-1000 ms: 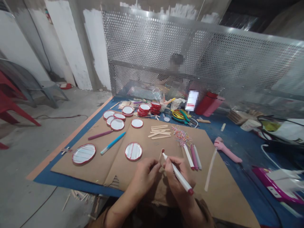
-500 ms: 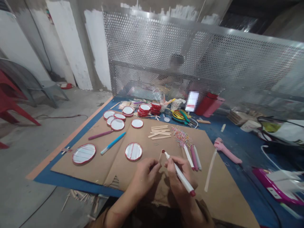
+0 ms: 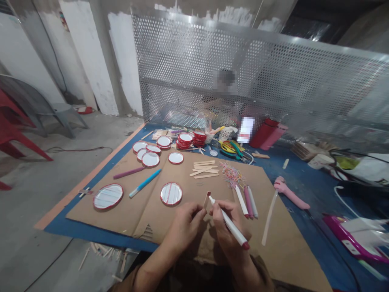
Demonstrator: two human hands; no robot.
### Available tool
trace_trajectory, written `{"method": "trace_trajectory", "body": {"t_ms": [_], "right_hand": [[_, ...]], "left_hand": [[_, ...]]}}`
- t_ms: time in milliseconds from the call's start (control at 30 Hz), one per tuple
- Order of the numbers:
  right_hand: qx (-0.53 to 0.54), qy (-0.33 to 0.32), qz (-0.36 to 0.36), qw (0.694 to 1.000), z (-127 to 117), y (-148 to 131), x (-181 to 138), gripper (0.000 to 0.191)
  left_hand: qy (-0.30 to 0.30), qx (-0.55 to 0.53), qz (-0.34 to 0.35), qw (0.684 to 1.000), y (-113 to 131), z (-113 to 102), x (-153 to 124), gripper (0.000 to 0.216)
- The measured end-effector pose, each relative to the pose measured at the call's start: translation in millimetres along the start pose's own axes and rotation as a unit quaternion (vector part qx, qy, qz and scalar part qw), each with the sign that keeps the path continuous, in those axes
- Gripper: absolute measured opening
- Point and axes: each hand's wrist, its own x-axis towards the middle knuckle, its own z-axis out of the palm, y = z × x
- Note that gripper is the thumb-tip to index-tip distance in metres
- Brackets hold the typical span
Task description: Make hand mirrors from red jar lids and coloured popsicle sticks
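Between the fingertips of my left hand [image 3: 189, 225] is a popsicle stick [image 3: 206, 201], held upright, its top end coloured dark red. My right hand [image 3: 227, 223] grips a white marker [image 3: 233, 228] with a red end, its tip at or very near the stick's coloured end. Just beyond my left hand lies a round lid [image 3: 171, 194] with a red rim and pale stripes. Several bare popsicle sticks [image 3: 204, 169] lie ahead of my hands. To the right are a pile of small coloured rubber bands [image 3: 232, 174] and several markers [image 3: 248, 201].
Cardboard [image 3: 121, 221] covers the blue table. A pink glue gun [image 3: 290, 192] with its glue stick lies right, near a magenta power strip [image 3: 349, 239]. Red-rimmed lids [image 3: 151, 159], a blue pen [image 3: 145, 183], pliers [image 3: 232, 151] and a phone [image 3: 246, 129] lie farther off.
Hardly anything differs. The marker and my right hand have shifted very slightly, while the stick stays in my left fingers.
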Motion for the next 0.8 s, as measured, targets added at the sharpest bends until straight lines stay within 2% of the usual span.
{"method": "trace_trajectory", "body": {"t_ms": [367,500,667,800], "right_hand": [[0.003,0.013,0.015,1.000,0.8,0.5,-1.0,0.013],[0.013,-0.008,0.024,1.000,0.6,3.1,-3.2,0.012],[0.011,0.009,0.017,1.000,0.0,3.2,-2.8,0.010],[0.014,-0.004,0.009,1.000,0.6,4.8,-3.0,0.011]], "left_hand": [[-0.002,0.002,0.001,1.000,-1.7,-0.1,-0.4,0.029],[-0.003,0.002,-0.001,1.000,-1.8,0.3,0.5,0.029],[0.001,0.005,0.000,1.000,-2.5,0.7,0.0,0.028],[0.001,0.004,0.003,1.000,-1.4,0.2,-0.7,0.028]]}}
